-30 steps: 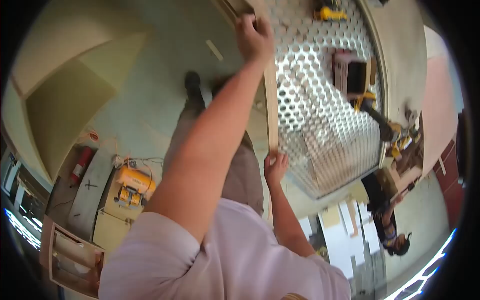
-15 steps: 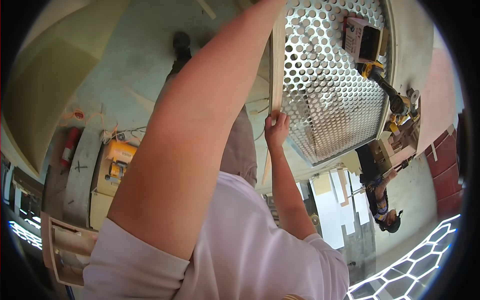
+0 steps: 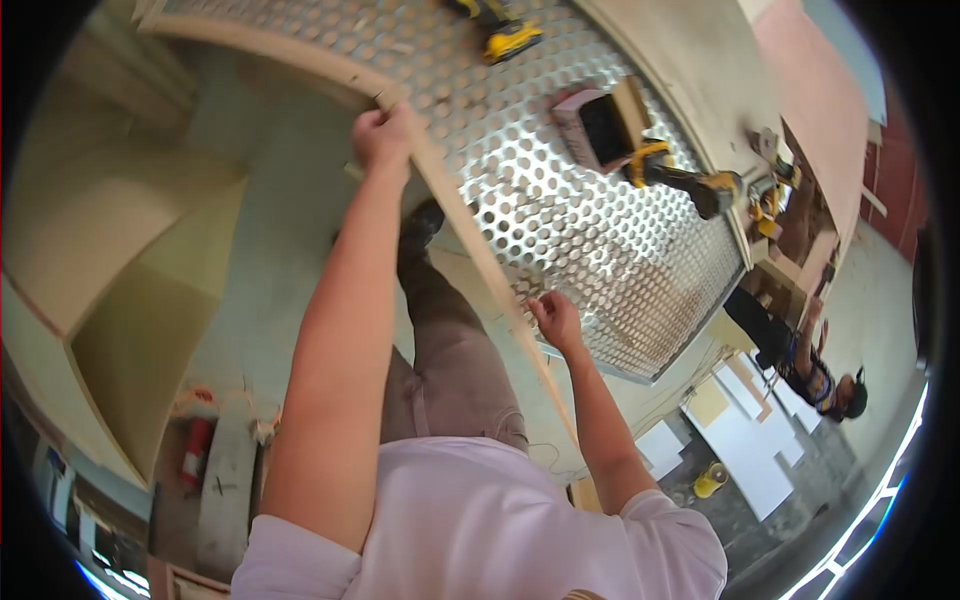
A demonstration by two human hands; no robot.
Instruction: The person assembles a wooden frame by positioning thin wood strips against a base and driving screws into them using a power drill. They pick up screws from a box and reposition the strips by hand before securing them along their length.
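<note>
A long, thin wooden strip runs diagonally along the near edge of a perforated metal sheet. My left hand is closed around the strip at the upper middle of the view. Farther down the same strip, my right hand has its fingers curled in a pinch at the wood. On the metal sheet sit an open cardboard box and a yellow-and-black power tool. Part of another yellow-and-black tool shows at the top.
A co-worker stands at the right near a wooden bench. White panels and a yellow container lie beyond my right arm. Curved boards rise on the left, with a red fire extinguisher below them.
My left hand has come into view on the strip. The strip now slants across the view, and the camera has turned so more of the metal sheet's upper part shows. My right hand stays at the strip.
</note>
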